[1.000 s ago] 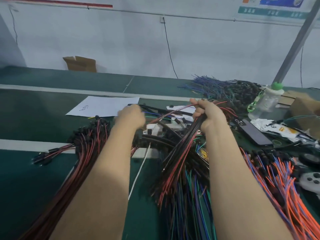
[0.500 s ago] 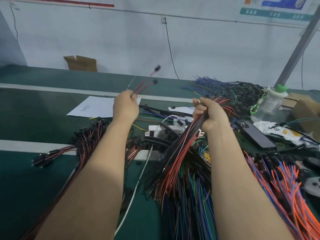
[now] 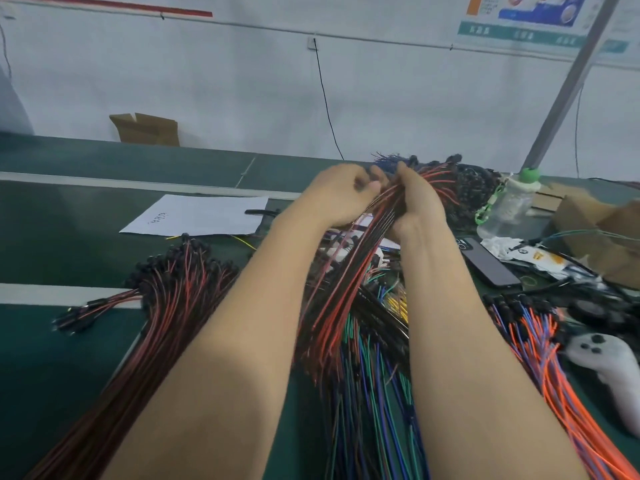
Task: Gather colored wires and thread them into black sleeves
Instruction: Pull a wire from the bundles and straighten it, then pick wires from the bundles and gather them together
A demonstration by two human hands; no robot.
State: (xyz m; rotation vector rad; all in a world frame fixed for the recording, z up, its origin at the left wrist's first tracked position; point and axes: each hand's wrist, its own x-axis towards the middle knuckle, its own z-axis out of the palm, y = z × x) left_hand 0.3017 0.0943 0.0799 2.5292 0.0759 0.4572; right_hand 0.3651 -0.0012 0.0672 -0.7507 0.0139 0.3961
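Over the middle of the surface (image 3: 69, 341), the right hand (image 3: 417, 202) grips a wire bundle (image 3: 349, 278); the left hand (image 3: 341, 199) pinches its tips. Gathering stage; ends likely need evening before threading.

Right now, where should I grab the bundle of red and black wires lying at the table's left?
Probably the narrow lower stretch of the red and black wire bundle, from above on its left: the strands run packed together there, the black-tipped ends fan apart, and the left forearm lies along its right.
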